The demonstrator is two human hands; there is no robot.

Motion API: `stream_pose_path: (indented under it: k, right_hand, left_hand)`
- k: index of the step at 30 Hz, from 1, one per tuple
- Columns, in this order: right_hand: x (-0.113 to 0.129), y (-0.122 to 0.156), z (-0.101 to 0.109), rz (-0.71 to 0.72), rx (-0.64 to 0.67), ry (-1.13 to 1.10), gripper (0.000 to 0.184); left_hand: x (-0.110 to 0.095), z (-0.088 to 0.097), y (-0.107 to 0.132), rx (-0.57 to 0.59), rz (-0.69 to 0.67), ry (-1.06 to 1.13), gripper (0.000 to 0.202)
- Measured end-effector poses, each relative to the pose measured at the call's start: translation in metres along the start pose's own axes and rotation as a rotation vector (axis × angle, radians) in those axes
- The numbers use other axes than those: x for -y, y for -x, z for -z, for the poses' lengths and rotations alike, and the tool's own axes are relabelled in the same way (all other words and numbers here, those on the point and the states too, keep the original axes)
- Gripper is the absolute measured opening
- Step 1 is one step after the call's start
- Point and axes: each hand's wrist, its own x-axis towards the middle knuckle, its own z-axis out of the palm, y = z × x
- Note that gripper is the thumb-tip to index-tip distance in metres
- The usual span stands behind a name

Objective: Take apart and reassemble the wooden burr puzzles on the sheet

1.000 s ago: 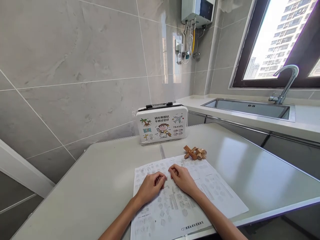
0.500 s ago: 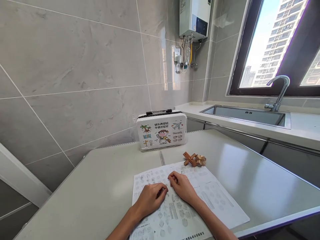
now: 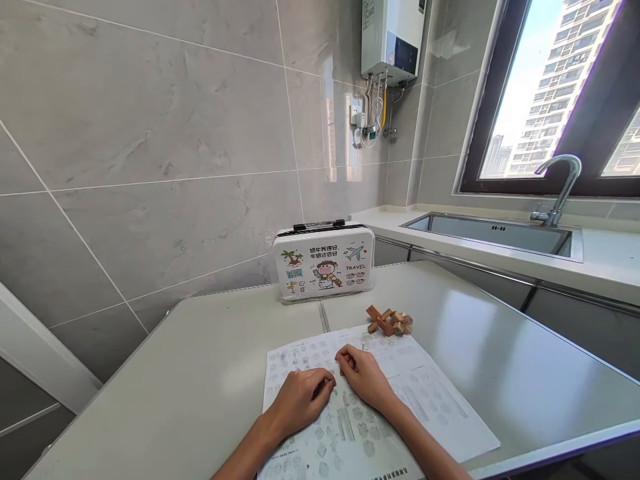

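A large printed sheet [image 3: 345,427] with small diagrams lies on the table. My left hand [image 3: 303,398] rests on it, fingers loosely curled and closed, with nothing showing in them. Just to its right, my right hand [image 3: 364,375] also lies on the paper, fingers bent in and holding nothing that I can see. The two hands are close but apart. Beyond the right hand, by the sheet's far edge, sit wooden interlocking puzzles: a reddish-brown one [image 3: 381,321] and a lighter one [image 3: 402,323] touching or nearly touching it.
A white cartoon-printed case [image 3: 325,263] with a black handle stands upright at the back of the pale table [image 3: 200,373], near the tiled wall. To the right run a counter with a sink [image 3: 500,233] and a faucet [image 3: 563,190]. A water heater [image 3: 393,40] hangs above.
The view has shifted very slightly. Both hands keep the same place and pose on the sheet, and the puzzles and case have not moved.
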Motion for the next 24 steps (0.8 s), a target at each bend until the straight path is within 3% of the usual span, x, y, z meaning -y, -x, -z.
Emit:
stream_pose_path:
  k: [24]
  right_hand:
    - [0.0021,0.0003,0.0009,0.0,-0.007,0.013,0.027]
  left_hand:
    - [-0.0015,0.0014,0.0,-0.031,-0.025,0.04,0.028]
